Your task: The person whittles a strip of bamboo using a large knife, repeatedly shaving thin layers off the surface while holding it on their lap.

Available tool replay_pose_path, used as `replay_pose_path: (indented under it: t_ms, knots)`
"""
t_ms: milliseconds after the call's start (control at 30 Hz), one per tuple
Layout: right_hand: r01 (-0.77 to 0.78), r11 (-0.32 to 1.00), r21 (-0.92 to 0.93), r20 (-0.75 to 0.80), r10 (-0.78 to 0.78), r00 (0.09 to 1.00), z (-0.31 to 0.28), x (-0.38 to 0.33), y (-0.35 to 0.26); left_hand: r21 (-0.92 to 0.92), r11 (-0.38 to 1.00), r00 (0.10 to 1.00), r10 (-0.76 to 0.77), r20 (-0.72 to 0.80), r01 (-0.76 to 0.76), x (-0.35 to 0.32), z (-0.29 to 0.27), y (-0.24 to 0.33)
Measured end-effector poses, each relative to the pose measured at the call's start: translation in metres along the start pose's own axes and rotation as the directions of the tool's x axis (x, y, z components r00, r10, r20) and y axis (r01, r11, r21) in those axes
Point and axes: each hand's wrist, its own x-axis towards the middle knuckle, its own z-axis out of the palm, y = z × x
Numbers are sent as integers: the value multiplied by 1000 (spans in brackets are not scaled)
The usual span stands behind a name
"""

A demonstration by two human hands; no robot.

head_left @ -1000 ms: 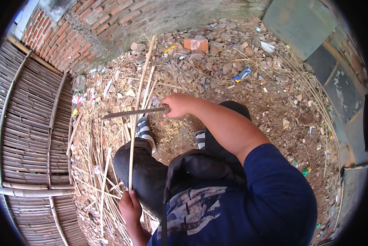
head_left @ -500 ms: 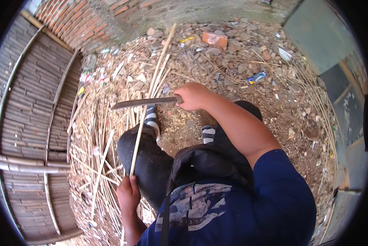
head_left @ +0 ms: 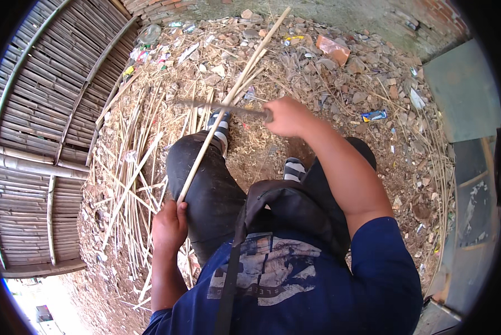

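Bag [head_left: 295, 204], black, lies against my front, contents hidden. My left hand [head_left: 169, 224] grips the near end of a pale bamboo strip [head_left: 205, 146] slanting away over my left knee [head_left: 211, 195]; my right hand [head_left: 288, 116] is clenched round a knife [head_left: 245, 111], its blurred blade crossing over the strip. Loose strips [head_left: 133, 190] litter the ground [head_left: 250, 159] leftward, beside a bamboo fence [head_left: 32, 111].

Bare left hand [head_left: 169, 228]: near left, curled tight, thumb [head_left: 181, 210] pointing far. Bare right hand [head_left: 288, 116]: farther, clenched; bare right forearm [head_left: 346, 168] slanting.
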Motion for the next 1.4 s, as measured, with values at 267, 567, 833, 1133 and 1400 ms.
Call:
replay_pose_path:
  t_ms: [267, 567, 833, 1133, 1400]
  knots:
    - [-215, 974, 69, -184, 225, 957, 8, 22, 73, 98, 995, 999, -22, 44, 17, 4, -6, 9]
    - [-50, 995, 84, 13, 50, 999, 21, 22, 37, -53, 998, 999, -22, 46, 24, 8, 2, 14]
    - [-110, 993, 53, -135, 116, 984, 12, 7, 50, -22, 996, 984, -79, 162, 84, 12, -24, 17]
    - [-292, 948, 122, -92, 304, 948, 16, 29, 68, -81, 995, 986, -47, 159, 60, 18, -20, 20]
    - [-33, 997, 72, -106, 40, 994, 14, 11, 31, -114, 989, 987, -77, 140, 93, 14, -3, 8]
